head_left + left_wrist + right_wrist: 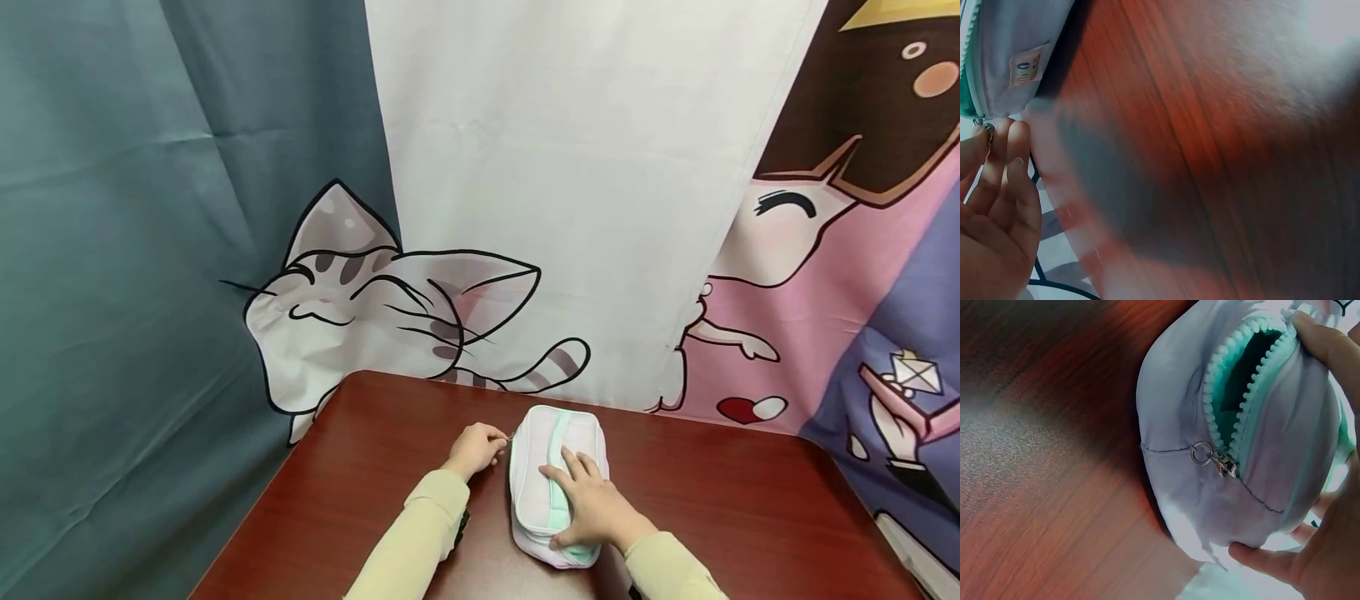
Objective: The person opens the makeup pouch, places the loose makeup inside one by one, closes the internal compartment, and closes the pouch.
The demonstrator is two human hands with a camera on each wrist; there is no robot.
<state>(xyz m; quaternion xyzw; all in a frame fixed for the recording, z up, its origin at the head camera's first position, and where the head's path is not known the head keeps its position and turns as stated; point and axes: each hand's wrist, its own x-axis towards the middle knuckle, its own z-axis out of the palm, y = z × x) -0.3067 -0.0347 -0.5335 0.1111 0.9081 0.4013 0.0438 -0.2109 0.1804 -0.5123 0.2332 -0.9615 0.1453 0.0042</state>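
A pale lilac zip pouch (534, 487) with a mint strap (558, 498) along its top lies on the table. At its left side my left hand (474, 450) pinches a small metal zipper pull (989, 132) between thumb and fingers. My right hand (600, 507) rests over the near right part of the pouch, fingers spread on the top and thumb at the front edge. In the right wrist view, the zipper's mint teeth (1209, 400) are parted along a dark gap. A second zipper pull (1225, 465), with a ring, sits where that gap ends.
The reddish-brown wooden table (720, 500) extends to both sides of the pouch. Behind it hangs a printed curtain (600, 192) with a cartoon cat and other figures, reaching the table's back edge. Light glares off part of the tabletop.
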